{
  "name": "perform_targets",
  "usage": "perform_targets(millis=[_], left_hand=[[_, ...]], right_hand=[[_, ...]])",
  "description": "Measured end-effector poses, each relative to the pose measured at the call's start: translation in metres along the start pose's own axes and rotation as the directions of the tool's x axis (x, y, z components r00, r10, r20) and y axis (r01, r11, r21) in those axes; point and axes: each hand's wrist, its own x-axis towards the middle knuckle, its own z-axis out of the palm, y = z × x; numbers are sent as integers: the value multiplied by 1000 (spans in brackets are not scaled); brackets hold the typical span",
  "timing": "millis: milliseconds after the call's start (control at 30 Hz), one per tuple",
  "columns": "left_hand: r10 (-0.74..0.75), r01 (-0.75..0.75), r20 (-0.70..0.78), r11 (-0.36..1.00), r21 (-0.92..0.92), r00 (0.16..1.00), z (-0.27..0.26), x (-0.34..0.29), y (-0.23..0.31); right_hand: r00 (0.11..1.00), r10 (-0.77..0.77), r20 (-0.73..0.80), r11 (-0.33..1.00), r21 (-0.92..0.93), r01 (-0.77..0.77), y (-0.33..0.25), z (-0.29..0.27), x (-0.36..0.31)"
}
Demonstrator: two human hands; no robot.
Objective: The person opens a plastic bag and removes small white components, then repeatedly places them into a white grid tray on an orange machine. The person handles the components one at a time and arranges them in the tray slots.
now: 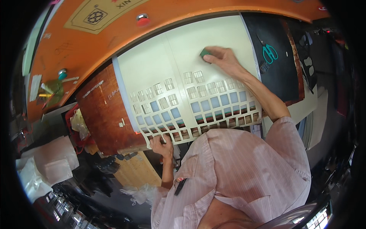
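Note:
A large cream sheet (206,34) lies before me, with rows of rectangular openings across its near half. Pale blue shows through some openings, and greyish, line-marked rectangles (169,84) fill several farther ones. At the sheet's near left edge, my left hand (162,146) is closed with fingers curled round the border by the openings. My right hand (225,61) pinches a small dark green block (205,53) over the plain far part, beyond the rows. The hand is slightly blurred, and I cannot tell whether the block touches the sheet.
Teal-handled scissors (269,53) lie on a black board (272,72) at the right. An orange machine panel (110,34) with a red button (142,20) borders the far side. A reddish-brown wooden board (103,110) is at the left. Clear plastic bags (36,175) sit lower left.

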Motion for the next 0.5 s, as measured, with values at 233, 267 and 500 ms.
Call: perform_targets(millis=[233, 267, 500], left_hand=[[-45, 45, 56, 999, 6, 997, -1, -2, 0], [-47, 46, 60, 999, 5, 997, -2, -2, -1], [-25, 24, 8, 1000, 20, 1000, 4, -3, -7]], right_hand=[[861, -458, 220, 660, -565, 495, 7, -10, -40], [851, -469, 237, 662, -544, 516, 13, -6, -41], [827, -504, 250, 588, -602, 540, 31, 2, -39]])
